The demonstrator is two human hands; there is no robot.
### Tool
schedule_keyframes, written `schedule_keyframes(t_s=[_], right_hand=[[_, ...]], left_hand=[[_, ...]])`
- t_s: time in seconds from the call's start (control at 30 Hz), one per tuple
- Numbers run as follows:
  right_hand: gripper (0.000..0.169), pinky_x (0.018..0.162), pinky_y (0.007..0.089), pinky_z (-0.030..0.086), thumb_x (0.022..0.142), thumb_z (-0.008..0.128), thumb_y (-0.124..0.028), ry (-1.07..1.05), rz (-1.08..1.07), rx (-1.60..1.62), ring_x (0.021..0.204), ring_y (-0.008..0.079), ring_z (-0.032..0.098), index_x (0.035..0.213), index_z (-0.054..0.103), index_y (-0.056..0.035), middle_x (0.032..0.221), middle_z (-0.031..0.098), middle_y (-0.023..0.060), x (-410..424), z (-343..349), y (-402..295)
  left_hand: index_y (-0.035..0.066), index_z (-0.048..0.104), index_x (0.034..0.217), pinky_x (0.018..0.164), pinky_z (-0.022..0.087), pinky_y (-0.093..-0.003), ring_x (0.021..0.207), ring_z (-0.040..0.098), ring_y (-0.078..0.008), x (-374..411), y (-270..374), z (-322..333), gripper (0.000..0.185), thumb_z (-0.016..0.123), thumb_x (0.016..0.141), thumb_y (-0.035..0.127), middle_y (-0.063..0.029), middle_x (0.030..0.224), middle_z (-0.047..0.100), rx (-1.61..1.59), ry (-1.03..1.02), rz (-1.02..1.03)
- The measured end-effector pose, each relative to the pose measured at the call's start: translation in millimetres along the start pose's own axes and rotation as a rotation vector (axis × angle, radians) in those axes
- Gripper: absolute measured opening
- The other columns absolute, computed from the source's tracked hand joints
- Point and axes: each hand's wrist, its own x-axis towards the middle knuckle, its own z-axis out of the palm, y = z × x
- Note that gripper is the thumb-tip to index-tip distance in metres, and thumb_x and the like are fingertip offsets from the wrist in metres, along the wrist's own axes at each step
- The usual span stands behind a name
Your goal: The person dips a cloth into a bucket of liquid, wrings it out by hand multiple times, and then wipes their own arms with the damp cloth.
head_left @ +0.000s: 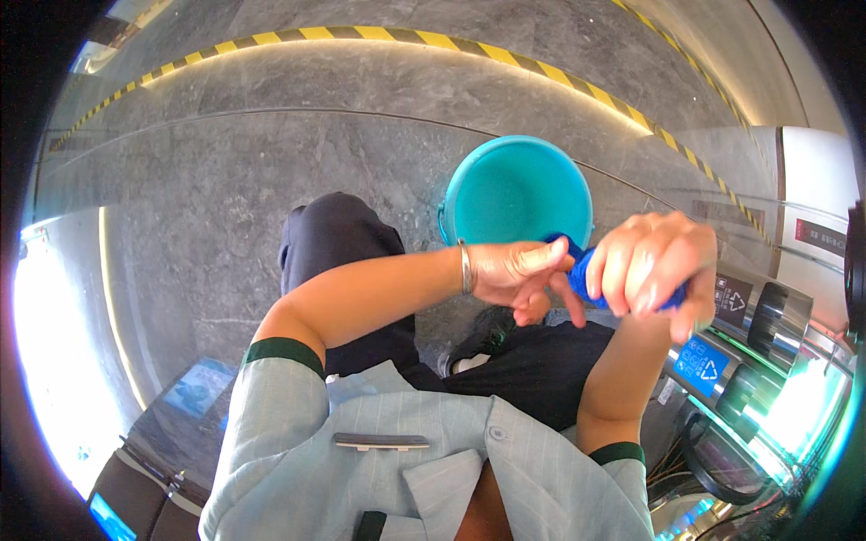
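Note:
A blue cloth (pixel 582 274), bunched and twisted, is gripped in my right hand (pixel 653 270), with part of it showing below the fingers. My left hand (pixel 531 277), with a silver bangle at the wrist, is at the cloth's other end; its thumb lies against the cloth and some fingers are spread, so its hold is hard to tell. Just beyond both hands stands a turquoise plastic bucket (pixel 517 193) on the grey floor. Its inside looks smooth and turquoise; whether it holds water cannot be told.
Yellow-and-black striped tape (pixel 379 34) curves across the far side, along a lit edge. Metal recycling bins (pixel 778 318) with signs stand at the right. A dark seat or cabinet (pixel 128 487) is at the lower left. My bent knees are close to the bucket.

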Motion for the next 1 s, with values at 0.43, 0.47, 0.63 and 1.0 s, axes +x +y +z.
schedule_keyframes(t_s=[0.43, 0.47, 0.63, 1.0], right_hand=[[0.024, 0.059, 0.0354, 0.047, 0.088, 0.062, -0.024, 0.36, -0.192, 0.049, 0.055, 0.015, 0.055, 0.103, 0.054, -0.0078, 0.062, 0.054, -0.001, -36.0, -12.1, -2.6], [0.024, 0.057, 0.0326, 0.043, 0.092, 0.055, -0.026, 0.465, -0.215, 0.01, 0.055, 0.0117, 0.049, 0.109, 0.052, -0.0094, 0.061, 0.046, -0.0043, -40.4, -18.9, 0.2], [0.02, 0.069, 0.0368, 0.042, 0.093, 0.054, -0.025, 0.987, -0.21, 0.213, 0.063, 0.0123, 0.044, 0.104, 0.057, -0.0083, 0.065, 0.041, -0.0034, -49.4, -39.5, 25.4], [0.017, 0.068, 0.0453, 0.049, 0.089, 0.06, -0.021, 1.422, 0.196, 0.07, 0.067, 0.0221, 0.055, 0.096, 0.057, -0.0068, 0.071, 0.052, 0.0035, -51.6, -40.5, 32.7]], left_hand=[[0.003, 0.059, 0.102, 0.052, 0.048, -0.0278, 0.056, 0.06, -0.0171, 3.7, 44.6, 17.9, 0.023, 0.064, 0.088, 0.022, -0.0057, 0.077, 0.062, -0.141, 0.411, 0.372], [0.001, 0.055, 0.108, 0.058, 0.053, -0.0298, 0.064, 0.064, -0.0193, 2.4, 53.4, 25.7, 0.027, 0.066, 0.085, 0.01, -0.0062, 0.085, 0.062, -0.117, 0.429, 0.469], [0.003, 0.048, 0.116, 0.07, 0.055, -0.0315, 0.081, 0.064, -0.0207, -4.7, 62.6, 31.9, 0.037, 0.066, 0.083, 0.002, -0.0102, 0.107, 0.057, 0.746, 0.623, 0.684], [0.012, 0.055, 0.11, 0.082, 0.051, -0.0381, 0.099, 0.06, -0.0318, -0.1, 41.8, 20.1, 0.041, 0.069, 0.073, 0.001, -0.0132, 0.114, 0.055, 1.659, 0.724, 0.927]])
